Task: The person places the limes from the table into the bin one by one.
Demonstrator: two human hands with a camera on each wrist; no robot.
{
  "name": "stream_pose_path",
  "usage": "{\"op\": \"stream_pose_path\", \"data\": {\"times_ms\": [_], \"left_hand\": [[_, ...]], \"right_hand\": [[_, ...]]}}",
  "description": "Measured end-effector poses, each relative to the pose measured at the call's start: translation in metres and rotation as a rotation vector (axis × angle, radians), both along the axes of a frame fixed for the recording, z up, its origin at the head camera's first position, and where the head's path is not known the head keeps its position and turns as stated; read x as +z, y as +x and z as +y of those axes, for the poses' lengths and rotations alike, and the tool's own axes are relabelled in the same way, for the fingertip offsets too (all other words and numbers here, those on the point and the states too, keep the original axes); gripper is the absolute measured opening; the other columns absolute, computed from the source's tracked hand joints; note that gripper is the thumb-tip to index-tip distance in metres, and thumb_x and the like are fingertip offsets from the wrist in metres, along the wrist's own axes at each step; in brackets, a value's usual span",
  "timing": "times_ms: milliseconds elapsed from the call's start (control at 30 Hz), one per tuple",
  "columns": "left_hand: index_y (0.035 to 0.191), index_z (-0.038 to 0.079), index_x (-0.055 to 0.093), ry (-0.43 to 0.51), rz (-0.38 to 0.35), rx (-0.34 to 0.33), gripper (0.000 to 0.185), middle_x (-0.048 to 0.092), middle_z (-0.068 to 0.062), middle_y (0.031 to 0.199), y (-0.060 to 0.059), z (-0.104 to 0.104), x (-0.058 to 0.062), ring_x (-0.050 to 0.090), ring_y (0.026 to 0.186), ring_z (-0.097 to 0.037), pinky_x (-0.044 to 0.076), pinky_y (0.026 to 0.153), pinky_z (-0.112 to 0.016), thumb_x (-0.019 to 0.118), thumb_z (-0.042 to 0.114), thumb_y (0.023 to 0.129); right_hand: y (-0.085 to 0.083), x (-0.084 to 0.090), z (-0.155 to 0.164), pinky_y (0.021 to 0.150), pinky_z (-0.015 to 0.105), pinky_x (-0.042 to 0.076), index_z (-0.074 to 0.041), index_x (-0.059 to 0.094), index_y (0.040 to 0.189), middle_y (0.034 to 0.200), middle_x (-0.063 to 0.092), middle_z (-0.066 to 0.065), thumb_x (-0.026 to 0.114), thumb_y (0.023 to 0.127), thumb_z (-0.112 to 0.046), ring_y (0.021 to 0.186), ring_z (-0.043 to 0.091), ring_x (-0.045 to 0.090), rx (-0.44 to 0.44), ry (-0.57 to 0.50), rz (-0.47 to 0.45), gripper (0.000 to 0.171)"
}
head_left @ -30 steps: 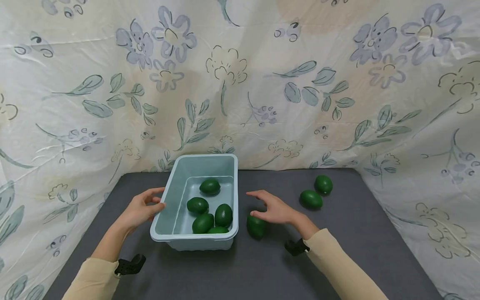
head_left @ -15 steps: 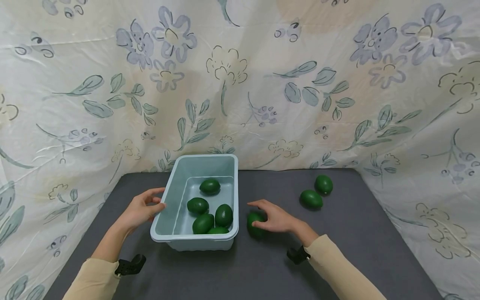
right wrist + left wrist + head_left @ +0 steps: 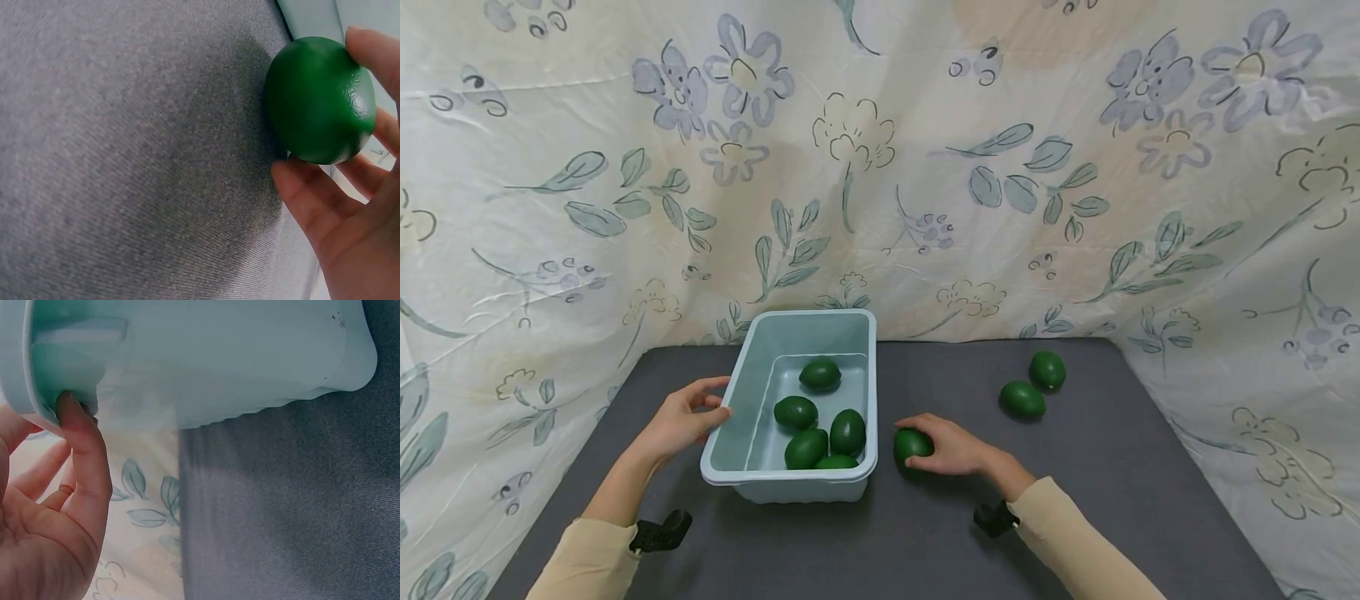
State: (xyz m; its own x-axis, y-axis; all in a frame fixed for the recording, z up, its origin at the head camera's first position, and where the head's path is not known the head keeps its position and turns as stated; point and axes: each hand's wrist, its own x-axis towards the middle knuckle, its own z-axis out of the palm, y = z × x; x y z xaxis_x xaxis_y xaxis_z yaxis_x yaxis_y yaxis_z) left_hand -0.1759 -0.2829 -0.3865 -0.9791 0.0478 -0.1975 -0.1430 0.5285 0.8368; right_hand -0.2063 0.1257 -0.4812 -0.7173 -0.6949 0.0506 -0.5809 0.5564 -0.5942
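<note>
My left hand holds the left rim of a pale blue plastic bin, thumb and fingers pinching its edge. In the left wrist view a finger curls under the lip of the bin's rim. Several glossy dark green oval fruits lie inside, mostly toward the near end. Just right of the bin, my right hand has its fingers and thumb around another dark green oval fruit, low over the table. The right wrist view shows fingertips on opposite sides of this fruit.
Two more green fruits lie side by side at the back right of the dark grey table. A floral cloth hangs behind the table and along both sides. Each wrist wears a black band.
My right hand has come down and slightly toward me, and its fingers have closed around the fruit beside the bin. The left hand and bin have stayed in place.
</note>
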Motion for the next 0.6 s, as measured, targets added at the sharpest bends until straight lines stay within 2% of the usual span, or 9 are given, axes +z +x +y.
{"op": "stream_pose_path", "data": {"times_ms": [367,600], "left_hand": [[0.141,0.008,0.032,0.005,0.006,-0.003,0.062,0.05,-0.018,0.107,0.0,-0.0006,-0.0004,0.06,0.08,-0.02,0.054,0.064,-0.037,0.061,0.015,0.088],[0.141,0.008,0.032,0.012,0.012,-0.005,0.061,0.049,-0.019,0.107,0.0005,-0.0011,-0.0009,0.061,0.079,-0.02,0.054,0.063,-0.037,0.061,0.015,0.088]], "right_hand": [[-0.002,-0.0046,-0.0001,0.08,0.031,0.047,-0.011,0.05,0.131,0.121,0.052,0.003,0.065,0.084,-0.032,0.1,0.016,0.054,-0.011,-0.03,-0.007,0.053],[-0.0057,-0.0036,0.0013,0.081,0.032,0.047,-0.013,0.05,0.13,0.122,0.053,0.002,0.067,0.083,-0.032,0.1,0.014,0.053,-0.071,-0.074,-0.003,0.054]]}}
